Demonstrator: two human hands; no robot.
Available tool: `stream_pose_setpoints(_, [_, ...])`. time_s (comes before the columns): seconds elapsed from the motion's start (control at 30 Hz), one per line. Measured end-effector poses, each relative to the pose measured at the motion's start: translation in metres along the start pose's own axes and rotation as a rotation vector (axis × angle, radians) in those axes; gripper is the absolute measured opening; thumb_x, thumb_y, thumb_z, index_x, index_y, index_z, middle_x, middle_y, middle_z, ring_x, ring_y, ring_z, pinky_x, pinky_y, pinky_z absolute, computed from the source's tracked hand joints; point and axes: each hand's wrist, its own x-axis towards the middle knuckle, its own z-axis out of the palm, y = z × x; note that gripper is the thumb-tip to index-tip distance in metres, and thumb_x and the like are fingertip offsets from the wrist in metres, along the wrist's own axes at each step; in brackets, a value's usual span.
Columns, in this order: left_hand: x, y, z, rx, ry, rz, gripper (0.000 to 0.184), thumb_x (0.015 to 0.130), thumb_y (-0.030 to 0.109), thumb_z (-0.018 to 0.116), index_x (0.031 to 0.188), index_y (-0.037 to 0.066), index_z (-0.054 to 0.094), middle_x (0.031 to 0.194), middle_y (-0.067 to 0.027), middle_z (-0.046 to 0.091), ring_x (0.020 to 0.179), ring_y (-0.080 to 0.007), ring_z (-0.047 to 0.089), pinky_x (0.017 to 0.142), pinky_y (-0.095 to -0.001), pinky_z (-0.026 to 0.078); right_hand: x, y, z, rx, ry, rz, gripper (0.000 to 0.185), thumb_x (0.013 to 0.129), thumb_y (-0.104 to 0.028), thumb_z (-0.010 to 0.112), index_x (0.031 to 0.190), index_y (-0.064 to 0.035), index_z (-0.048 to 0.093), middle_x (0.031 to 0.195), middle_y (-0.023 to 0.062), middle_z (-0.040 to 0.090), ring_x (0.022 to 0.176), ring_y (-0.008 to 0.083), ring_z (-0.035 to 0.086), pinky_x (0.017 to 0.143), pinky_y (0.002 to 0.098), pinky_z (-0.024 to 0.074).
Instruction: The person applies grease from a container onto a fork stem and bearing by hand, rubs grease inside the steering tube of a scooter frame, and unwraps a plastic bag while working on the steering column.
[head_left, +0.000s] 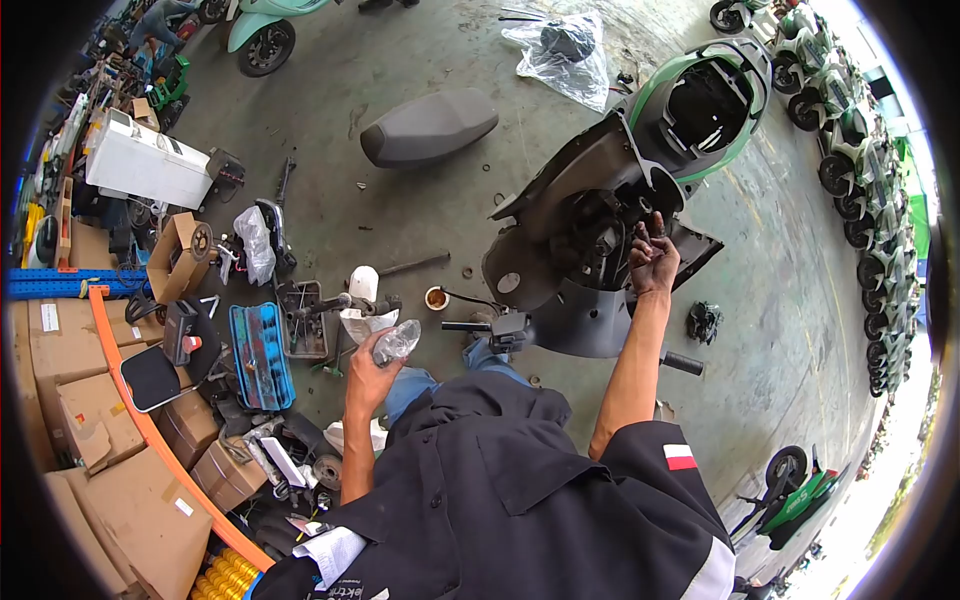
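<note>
My left hand (372, 368) is closed around a small clear plastic bag (398, 343); its contents are hard to make out. A metal fork-like part (372, 305) and a white bottle (364, 283) lie just beyond it. My right hand (652, 262), its fingers darkened with grime, is raised over the opened front of a scooter. Its fingers are bent together, and whatever they grip is too small to tell. Around it are the dark inner panel (560, 180) and the black front cover (580, 325). The handlebar (510, 328) spans the scooter's near end.
A detached seat (430, 127) lies on the floor, with a plastic bag (565, 55) farther back. To my left are a blue tray (262, 357), a metal parts bin (303, 320) and cardboard boxes (140, 470) on an orange-framed rack. Scooters (850, 180) line the right side.
</note>
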Motion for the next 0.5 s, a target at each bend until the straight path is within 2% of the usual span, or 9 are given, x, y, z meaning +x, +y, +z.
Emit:
stream_pose_setpoints(0.03, [0.0, 0.001, -0.001, 0.003, 0.0, -0.002, 0.053, 0.077, 0.006, 0.083, 0.127, 0.004, 0.066, 0.116, -0.0207, 0.072, 0.109, -0.0346, 0.071, 0.095, -0.0391, 0.053, 0.0, 0.002, 0.008, 0.003, 0.001, 0.002, 0.061, 0.085, -0.001, 0.049, 0.145, -0.0131, 0.055, 0.109, 0.018, 0.07, 0.062, 0.009, 0.047, 0.049, 0.02, 0.0395])
stream_pose_setpoints(0.1, [-0.001, 0.007, -0.003, 0.041, -0.002, -0.033, 0.053, 0.077, 0.006, 0.083, 0.127, 0.004, 0.067, 0.116, -0.0207, 0.073, 0.108, -0.0336, 0.071, 0.094, -0.0388, 0.053, 0.012, 0.0, 0.018, -0.699, 0.102, -0.088, 0.083, 0.084, 0.001, 0.047, 0.161, -0.0256, 0.031, 0.093, 0.0142, 0.067, 0.056, 0.0082, 0.045, 0.048, 0.0203, 0.0385])
stream_pose_setpoints(0.13, [0.0, 0.009, -0.004, 0.041, -0.009, -0.028, 0.053, 0.077, 0.006, 0.083, 0.127, 0.004, 0.067, 0.116, -0.0207, 0.073, 0.108, -0.0336, 0.071, 0.094, -0.0388, 0.053, 0.021, -0.003, 0.018, -0.756, 0.036, -0.008, 0.092, 0.083, 0.001, 0.046, 0.165, -0.0287, 0.016, 0.088, 0.0118, 0.065, 0.053, 0.0072, 0.042, 0.045, 0.0207, 0.0373])
stream_pose_setpoints(0.17, [0.001, 0.01, -0.004, 0.035, -0.017, -0.036, 0.053, 0.076, 0.006, 0.083, 0.127, 0.004, 0.067, 0.115, -0.0208, 0.073, 0.108, -0.0335, 0.071, 0.094, -0.0388, 0.053, 0.026, -0.009, 0.017, -0.756, 0.038, -0.013, 0.092, 0.083, 0.001, 0.046, 0.165, -0.0287, 0.016, 0.088, 0.0118, 0.065, 0.053, 0.0072, 0.042, 0.045, 0.0207, 0.0373])
stream_pose_setpoints(0.23, [0.002, 0.01, -0.006, 0.031, -0.02, -0.048, 0.053, 0.076, 0.006, 0.083, 0.127, 0.004, 0.067, 0.115, -0.0208, 0.073, 0.108, -0.0334, 0.071, 0.094, -0.0388, 0.053, 0.025, -0.013, 0.034, -0.919, 0.048, 0.061, 0.06, 0.086, -0.003, 0.05, 0.143, -0.0114, 0.036, 0.087, 0.01, 0.065, 0.05, 0.0047, 0.039, 0.04, 0.0201, 0.0327])
stream_pose_setpoints(0.3, [0.0, 0.007, -0.007, 0.023, 0.002, -0.005, 0.053, 0.076, 0.006, 0.083, 0.126, 0.004, 0.067, 0.116, -0.0211, 0.073, 0.108, -0.0333, 0.071, 0.094, -0.0387, 0.053, 0.056, -0.018, 0.004, -0.848, 0.036, 0.175, 0.064, 0.086, -0.003, 0.049, 0.146, -0.0146, 0.031, 0.086, 0.0109, 0.064, 0.047, 0.0043, 0.038, 0.037, 0.0198, 0.0295])
stream_pose_setpoints(0.37, [0.0, 0.002, -0.005, 0.015, 0.003, -0.011, 0.053, 0.076, 0.006, 0.084, 0.126, 0.004, 0.067, 0.116, -0.0213, 0.073, 0.108, -0.0333, 0.071, 0.094, -0.0386, 0.053, 0.06, -0.018, 0.003, -0.853, 0.018, 0.212, 0.104, 0.08, -0.001, 0.049, 0.166, -0.0299, -0.003, 0.085, 0.0124, 0.067, 0.05, 0.0053, 0.042, 0.04, 0.02, 0.0338])
stream_pose_setpoints(0.43, [-0.002, -0.001, -0.004, 0.007, 0.006, -0.017, 0.053, 0.076, 0.006, 0.084, 0.126, 0.004, 0.067, 0.116, -0.0215, 0.072, 0.108, -0.0333, 0.071, 0.095, -0.0385, 0.053, 0.05, -0.012, 0.021, -0.92, 0.006, 0.191, 0.105, 0.081, -0.001, 0.05, 0.166, -0.0286, -0.005, 0.086, 0.0124, 0.067, 0.05, 0.0057, 0.042, 0.04, 0.0202, 0.0344])
stream_pose_setpoints(0.5, [-0.004, -0.002, -0.001, 0.049, 0.001, -0.011, 0.054, 0.076, 0.007, 0.083, 0.127, 0.005, 0.067, 0.117, -0.0213, 0.073, 0.109, -0.0335, 0.071, 0.096, -0.0389, 0.053, 0.044, -0.002, 0.029, -0.95, 0.011, 0.145, 0.099, 0.088, -0.005, 0.052, 0.165, -0.0207, -0.009, 0.088, 0.0164, 0.065, 0.046, 0.007, 0.041, 0.035, 0.0192, 0.0333])
